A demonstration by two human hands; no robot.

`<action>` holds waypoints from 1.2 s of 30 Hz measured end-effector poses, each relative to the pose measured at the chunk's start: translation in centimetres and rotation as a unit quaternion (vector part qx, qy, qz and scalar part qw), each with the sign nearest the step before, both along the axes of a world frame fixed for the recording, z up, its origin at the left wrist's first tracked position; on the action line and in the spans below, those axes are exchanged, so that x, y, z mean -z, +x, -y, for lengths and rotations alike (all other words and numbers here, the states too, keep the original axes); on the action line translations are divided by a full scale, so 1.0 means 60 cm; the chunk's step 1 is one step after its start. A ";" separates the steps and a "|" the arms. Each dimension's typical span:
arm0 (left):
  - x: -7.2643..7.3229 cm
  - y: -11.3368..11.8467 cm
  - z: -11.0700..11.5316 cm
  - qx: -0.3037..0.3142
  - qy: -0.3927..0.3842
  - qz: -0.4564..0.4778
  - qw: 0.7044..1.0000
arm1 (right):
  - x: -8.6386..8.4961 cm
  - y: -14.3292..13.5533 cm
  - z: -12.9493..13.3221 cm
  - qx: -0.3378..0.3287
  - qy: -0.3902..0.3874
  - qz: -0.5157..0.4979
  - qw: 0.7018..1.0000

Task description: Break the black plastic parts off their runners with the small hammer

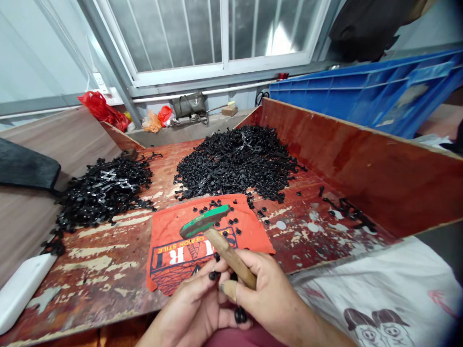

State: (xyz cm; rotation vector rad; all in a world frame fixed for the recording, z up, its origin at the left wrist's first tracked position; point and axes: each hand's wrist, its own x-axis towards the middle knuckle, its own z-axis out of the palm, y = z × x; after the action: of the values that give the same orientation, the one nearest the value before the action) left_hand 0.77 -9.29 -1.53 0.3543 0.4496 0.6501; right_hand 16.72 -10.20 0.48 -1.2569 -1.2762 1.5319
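My right hand (265,284) is wrapped round a wooden rod (226,250), its thumb covered by a tan wrap. Beyond the rod's upper end lies a green and dark curved piece (204,221); whether the two are joined is unclear. Close beside it, my left hand (198,299) is cupped with small black parts (214,275) at its fingertips. More black parts (240,314) show below my right thumb. Under the green piece, an orange cloth (162,231) with printed letters carries several small black pieces.
A large heap of black parts (235,164) lies behind the cloth, and a smaller heap (108,188) at left. Red-brown boards (343,164) wall the right side. A white slab (25,289) sits front left, a blue crate (343,96) back right, a white sack (398,284) front right.
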 end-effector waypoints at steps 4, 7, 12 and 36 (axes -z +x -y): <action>-0.010 0.003 0.005 -0.022 0.008 -0.033 0.999 | -0.002 0.000 0.000 0.004 0.046 -0.007 0.999; -0.021 0.005 0.007 -0.078 0.021 -0.083 0.993 | -0.007 0.001 -0.002 0.014 0.052 -0.001 0.999; -0.024 0.003 0.003 -0.151 0.084 -0.174 0.970 | -0.010 0.001 -0.004 0.023 0.010 -0.052 0.998; -0.023 0.003 0.003 -0.235 0.176 -0.327 0.898 | 0.018 0.003 -0.009 0.051 0.009 0.013 0.999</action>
State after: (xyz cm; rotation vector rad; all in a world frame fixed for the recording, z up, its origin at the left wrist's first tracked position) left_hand 0.95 -9.46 -0.15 0.8349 1.0883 1.0916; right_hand 16.92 -9.64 -0.63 -1.3133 -1.2206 1.4345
